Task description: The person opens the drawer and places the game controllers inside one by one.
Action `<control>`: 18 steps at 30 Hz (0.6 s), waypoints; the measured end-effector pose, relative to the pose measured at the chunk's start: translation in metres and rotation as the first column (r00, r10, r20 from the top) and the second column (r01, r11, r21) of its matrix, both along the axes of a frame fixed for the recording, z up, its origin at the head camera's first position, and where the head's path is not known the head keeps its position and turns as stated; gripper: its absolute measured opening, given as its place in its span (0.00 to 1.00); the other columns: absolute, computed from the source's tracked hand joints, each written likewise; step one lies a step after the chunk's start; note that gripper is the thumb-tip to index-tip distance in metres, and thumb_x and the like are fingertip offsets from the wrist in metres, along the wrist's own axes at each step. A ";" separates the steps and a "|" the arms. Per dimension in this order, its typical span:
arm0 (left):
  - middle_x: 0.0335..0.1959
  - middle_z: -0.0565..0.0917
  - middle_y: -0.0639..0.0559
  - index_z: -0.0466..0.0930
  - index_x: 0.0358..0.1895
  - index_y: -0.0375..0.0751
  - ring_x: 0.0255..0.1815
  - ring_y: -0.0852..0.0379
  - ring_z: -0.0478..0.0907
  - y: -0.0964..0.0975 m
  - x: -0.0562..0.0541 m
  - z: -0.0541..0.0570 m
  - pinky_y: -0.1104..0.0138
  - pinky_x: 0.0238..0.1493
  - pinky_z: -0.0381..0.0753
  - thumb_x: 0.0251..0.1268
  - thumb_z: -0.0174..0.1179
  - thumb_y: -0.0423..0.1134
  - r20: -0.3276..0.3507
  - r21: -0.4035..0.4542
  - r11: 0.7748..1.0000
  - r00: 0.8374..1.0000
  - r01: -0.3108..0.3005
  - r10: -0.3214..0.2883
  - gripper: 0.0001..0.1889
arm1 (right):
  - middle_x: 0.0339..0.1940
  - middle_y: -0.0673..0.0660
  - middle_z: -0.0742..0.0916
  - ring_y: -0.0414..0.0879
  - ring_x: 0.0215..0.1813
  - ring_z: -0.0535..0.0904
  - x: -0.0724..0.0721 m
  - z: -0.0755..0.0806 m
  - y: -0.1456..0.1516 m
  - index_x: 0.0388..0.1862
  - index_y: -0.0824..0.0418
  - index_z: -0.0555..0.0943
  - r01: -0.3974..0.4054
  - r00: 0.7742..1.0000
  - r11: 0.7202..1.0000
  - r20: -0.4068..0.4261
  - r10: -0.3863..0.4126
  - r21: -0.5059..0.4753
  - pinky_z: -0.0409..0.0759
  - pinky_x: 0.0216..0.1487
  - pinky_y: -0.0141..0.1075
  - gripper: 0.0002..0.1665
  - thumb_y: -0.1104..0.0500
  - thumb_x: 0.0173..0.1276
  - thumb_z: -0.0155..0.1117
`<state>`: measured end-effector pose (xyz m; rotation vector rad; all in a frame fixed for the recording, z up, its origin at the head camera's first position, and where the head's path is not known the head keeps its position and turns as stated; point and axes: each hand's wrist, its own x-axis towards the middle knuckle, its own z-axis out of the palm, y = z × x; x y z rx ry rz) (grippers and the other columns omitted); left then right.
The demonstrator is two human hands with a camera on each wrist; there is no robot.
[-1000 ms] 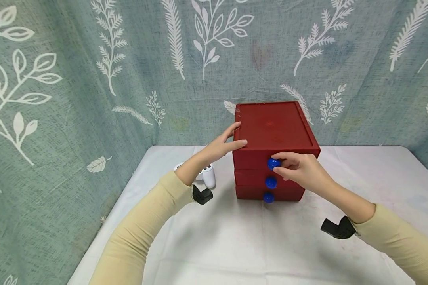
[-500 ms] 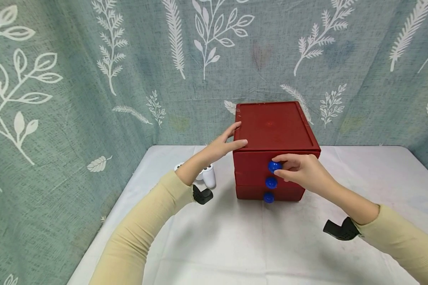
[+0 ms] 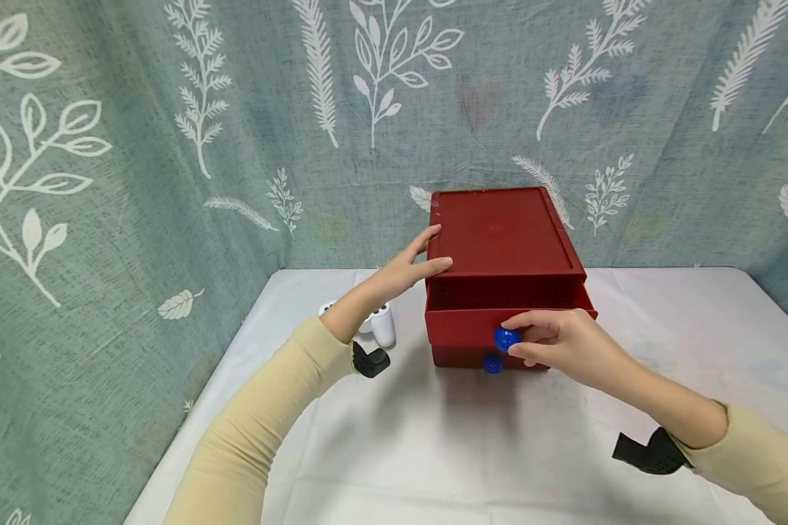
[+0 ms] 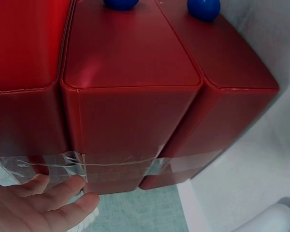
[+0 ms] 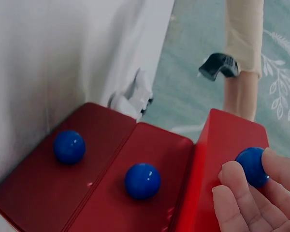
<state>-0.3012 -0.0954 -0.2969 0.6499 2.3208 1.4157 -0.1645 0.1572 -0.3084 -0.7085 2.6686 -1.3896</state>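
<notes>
A red cabinet (image 3: pixel 505 233) with three stacked drawers stands on the white table. Its top drawer (image 3: pixel 460 326) is pulled partway out, showing a dark red inside. My right hand (image 3: pixel 571 346) pinches that drawer's blue knob (image 3: pixel 506 340) between thumb and fingers. The middle knob (image 5: pixel 142 181) and bottom knob (image 5: pixel 69 147) show in the right wrist view; both of those drawers are closed. My left hand (image 3: pixel 397 277) rests against the cabinet's left side, thumb on the top's front edge, fingers extended. Clear tape (image 4: pixel 116 165) runs along that side in the left wrist view.
A white object with dark dots, like a game controller (image 3: pixel 382 324), lies left of the cabinet, partly behind my left forearm. A green leaf-patterned curtain (image 3: pixel 368 175) hangs behind and to the left of the white table (image 3: pixel 394 452).
The top drawer has slid out toward me from closed. My right hand, gripping its knob, has moved nearer and lower with it. My left hand has stayed on the cabinet.
</notes>
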 end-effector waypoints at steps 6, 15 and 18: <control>0.73 0.47 0.56 0.43 0.71 0.70 0.73 0.56 0.43 0.000 0.000 0.000 0.48 0.66 0.52 0.63 0.51 0.54 -0.004 0.002 1.000 1.000 -0.006 0.006 0.36 | 0.33 0.55 0.87 0.37 0.30 0.82 0.013 0.000 0.004 0.50 0.65 0.79 -0.054 0.998 0.998 0.041 0.055 -0.027 0.80 0.34 0.31 0.21 0.59 0.58 0.66; 0.72 0.48 0.55 0.43 0.71 0.68 0.72 0.56 0.44 0.001 0.000 -0.001 0.49 0.66 0.54 0.63 0.52 0.53 -0.018 0.004 1.000 1.000 -0.011 0.011 0.36 | 0.31 0.51 0.87 0.35 0.29 0.80 0.029 0.000 0.005 0.50 0.64 0.79 -0.094 0.995 0.996 0.017 0.094 0.010 0.79 0.34 0.31 0.20 0.59 0.60 0.64; 0.72 0.48 0.55 0.43 0.71 0.68 0.72 0.56 0.44 0.001 -0.001 -0.001 0.49 0.65 0.54 0.63 0.52 0.53 -0.016 0.004 1.000 1.000 -0.010 0.010 0.36 | 0.32 0.51 0.87 0.35 0.29 0.80 0.034 -0.001 0.005 0.50 0.64 0.79 -0.111 0.994 0.994 0.013 0.111 0.013 0.80 0.33 0.30 0.19 0.60 0.60 0.64</control>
